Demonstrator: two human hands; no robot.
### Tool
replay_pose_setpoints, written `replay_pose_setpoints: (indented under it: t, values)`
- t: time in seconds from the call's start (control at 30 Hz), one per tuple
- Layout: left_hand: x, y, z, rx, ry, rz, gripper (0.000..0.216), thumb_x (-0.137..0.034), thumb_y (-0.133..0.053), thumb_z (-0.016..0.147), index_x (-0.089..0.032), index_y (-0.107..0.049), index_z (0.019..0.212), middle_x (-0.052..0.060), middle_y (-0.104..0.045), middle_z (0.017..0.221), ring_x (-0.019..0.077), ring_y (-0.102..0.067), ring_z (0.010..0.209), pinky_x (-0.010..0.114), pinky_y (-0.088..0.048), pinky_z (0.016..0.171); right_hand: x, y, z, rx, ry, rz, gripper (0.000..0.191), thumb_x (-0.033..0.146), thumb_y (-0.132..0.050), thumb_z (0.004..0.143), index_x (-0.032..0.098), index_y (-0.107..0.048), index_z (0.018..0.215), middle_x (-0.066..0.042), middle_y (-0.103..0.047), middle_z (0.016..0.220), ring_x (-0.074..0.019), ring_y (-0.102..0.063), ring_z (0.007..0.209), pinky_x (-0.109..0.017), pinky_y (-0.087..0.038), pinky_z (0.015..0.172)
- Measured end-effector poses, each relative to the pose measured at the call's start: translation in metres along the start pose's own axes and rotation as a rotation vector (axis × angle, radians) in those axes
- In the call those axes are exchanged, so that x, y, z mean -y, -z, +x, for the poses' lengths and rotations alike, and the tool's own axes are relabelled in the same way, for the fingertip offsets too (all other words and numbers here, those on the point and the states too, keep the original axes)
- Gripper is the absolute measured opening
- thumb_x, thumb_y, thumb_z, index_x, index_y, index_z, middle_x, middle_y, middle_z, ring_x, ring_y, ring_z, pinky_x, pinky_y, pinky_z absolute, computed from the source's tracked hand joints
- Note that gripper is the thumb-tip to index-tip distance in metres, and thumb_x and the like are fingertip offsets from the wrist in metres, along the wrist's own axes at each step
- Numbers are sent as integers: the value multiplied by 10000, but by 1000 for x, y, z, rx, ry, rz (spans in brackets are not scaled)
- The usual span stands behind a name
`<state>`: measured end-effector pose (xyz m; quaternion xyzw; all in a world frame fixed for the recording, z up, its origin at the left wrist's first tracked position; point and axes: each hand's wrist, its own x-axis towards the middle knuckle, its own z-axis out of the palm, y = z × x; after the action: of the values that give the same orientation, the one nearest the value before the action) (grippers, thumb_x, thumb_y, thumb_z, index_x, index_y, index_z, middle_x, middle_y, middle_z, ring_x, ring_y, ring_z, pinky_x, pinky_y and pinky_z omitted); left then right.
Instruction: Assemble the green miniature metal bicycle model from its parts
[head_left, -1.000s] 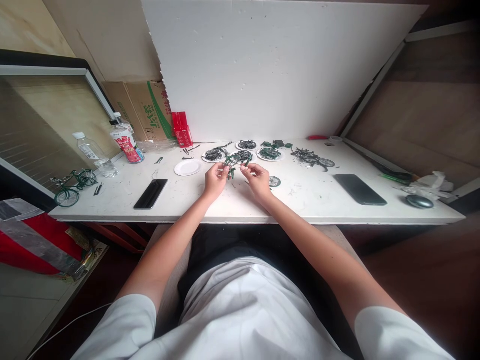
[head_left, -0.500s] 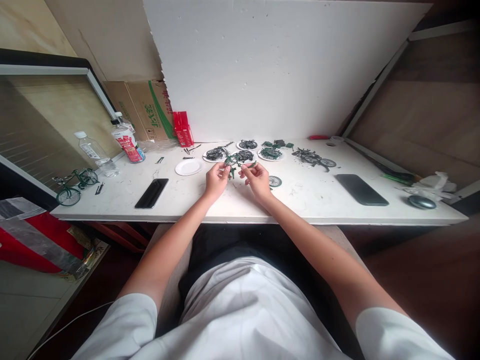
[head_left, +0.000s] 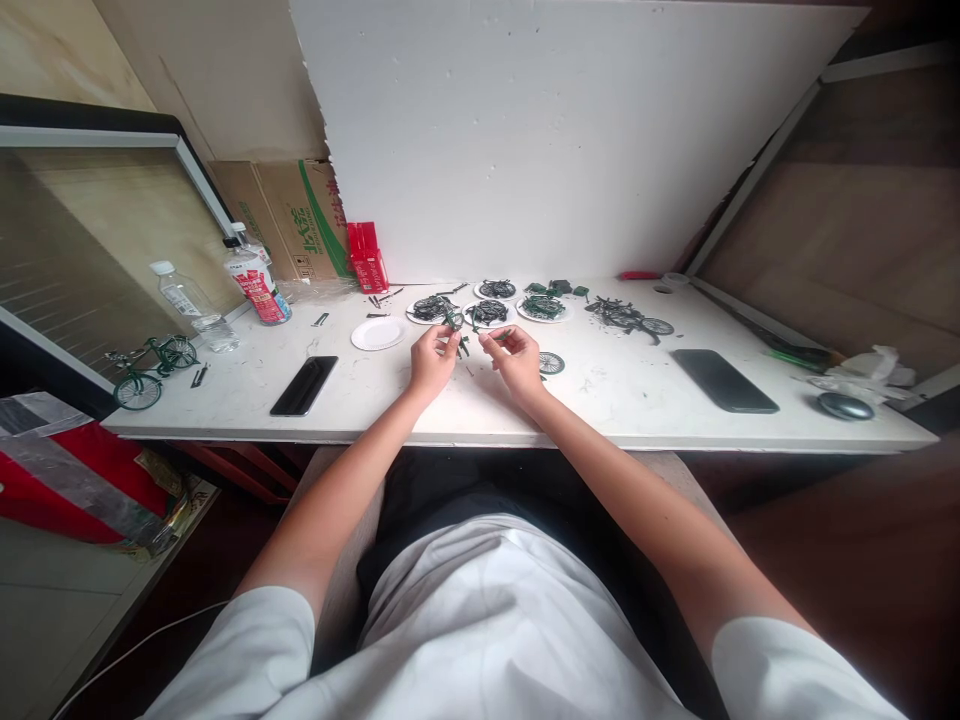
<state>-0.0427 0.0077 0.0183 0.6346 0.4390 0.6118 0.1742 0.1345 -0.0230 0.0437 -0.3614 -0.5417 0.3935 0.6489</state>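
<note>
The green model-bicycle frame (head_left: 456,325) is held just above the desk (head_left: 600,400), at its middle, in front of the plates. The left hand (head_left: 433,357) is pinched narrow on the frame, thumb and fingers closed on it. The right hand (head_left: 517,362) is pinched narrow on a thin green rod (head_left: 500,335), just beside the frame; whether the two touch cannot be told.

Containers:
- One round white paper plate (head_left: 377,333) lies left of the hands.
- Four further plates behind the hands carry small parts: dark spoked parts (head_left: 429,308), mixed dark and green parts (head_left: 487,312), dark pieces (head_left: 495,290) and green pieces (head_left: 541,307).

A loose spoked wheel (head_left: 551,363) lies flat just right of the right hand. A flat black phone (head_left: 304,385) lies well to the left. The desk is white, smooth and scuffed.
</note>
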Motion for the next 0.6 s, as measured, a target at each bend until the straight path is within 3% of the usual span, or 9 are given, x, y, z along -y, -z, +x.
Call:
replay_pose_setpoints:
  t: [0.23,0.33,0.5,0.6]
  values:
    - [-1,0,1,-13,12,-5,330,-523,-715,960,-200,-717,1028,98,-788,998,174,-707,713,278,-518,624,3,1,-2,59,-23,-1,422,549,-899,785,203,-766,986,-79,-774,930,-219,-721,842,-279,-520,558]
    - [-1,1,1,-34,13,-28,336,-533,-720,954,-203,-715,1018,94,-784,982,177,-710,715,280,-522,631,0,2,-1,58,19,-33,379,553,-881,807,208,-787,934,-95,-787,1005,-221,-699,851,-313,-544,601]
    - [-2,2,3,-117,10,-49,348,-549,-715,953,-206,-708,1008,88,-780,990,179,-716,715,294,-535,656,-7,5,2,30,193,-119,325,538,-886,812,229,-797,861,-85,-770,995,-245,-698,982,-407,-578,897]
    - [-2,2,4,-136,15,-49,349,-550,-718,951,-207,-706,1010,86,-780,982,183,-719,718,298,-536,662,-6,5,2,49,172,-112,341,556,-892,799,234,-797,856,-87,-770,1014,-251,-701,979,-401,-577,864]
